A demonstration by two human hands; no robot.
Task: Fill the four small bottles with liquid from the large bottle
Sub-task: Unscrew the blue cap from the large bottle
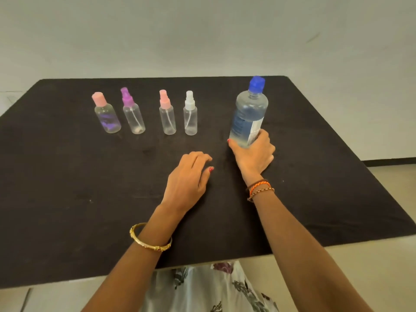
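A large clear bottle (249,113) with a blue cap and a blue-white label stands upright at the right of the black table (67,188). My right hand (255,154) grips its base. To its left, several small capped bottles stand in a row: a white-capped spray bottle (190,115), a pink-capped spray bottle (167,115), a purple-capped spray bottle (133,113), and a pink flat-capped bottle (107,115) with purple markings. My left hand (189,176) rests on the table in front of them, fingers curled loosely, holding nothing.
The table's near edge runs just in front of my floral-patterned lap (202,289). A pale wall (202,30) rises behind the far edge. Light floor shows to the right of the table.
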